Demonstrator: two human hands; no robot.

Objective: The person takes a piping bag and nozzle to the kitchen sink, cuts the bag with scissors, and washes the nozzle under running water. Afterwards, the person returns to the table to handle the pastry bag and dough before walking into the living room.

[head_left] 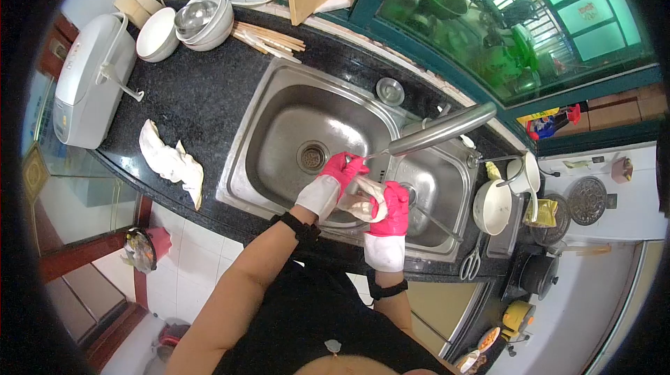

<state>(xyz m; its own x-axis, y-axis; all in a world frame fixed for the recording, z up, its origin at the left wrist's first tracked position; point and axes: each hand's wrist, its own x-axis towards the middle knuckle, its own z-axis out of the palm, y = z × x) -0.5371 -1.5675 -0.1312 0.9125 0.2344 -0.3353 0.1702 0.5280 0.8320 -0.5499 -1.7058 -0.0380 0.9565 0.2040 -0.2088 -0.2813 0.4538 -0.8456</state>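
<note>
Both my hands wear pink gloves with white cuffs and are over the divider of the steel double sink (279, 106). My left hand (343, 169) has its fingers closed at the upper left edge of a pale bowl-shaped item (364, 202). On the other side, my right hand (392, 209) grips its right rim. What exactly the item is cannot be made out. Just above my hands is the end of the steel faucet (443, 129). The left basin's drain (312, 156) lies left of my left hand.
A crumpled white cloth (171, 162) lies on the black counter at left, near a rice cooker (94, 82), stacked bowls (208, 19) and chopsticks (269, 39). Right of the sink are a white pot (492, 207), scissors (472, 260) and a dark pot (539, 274).
</note>
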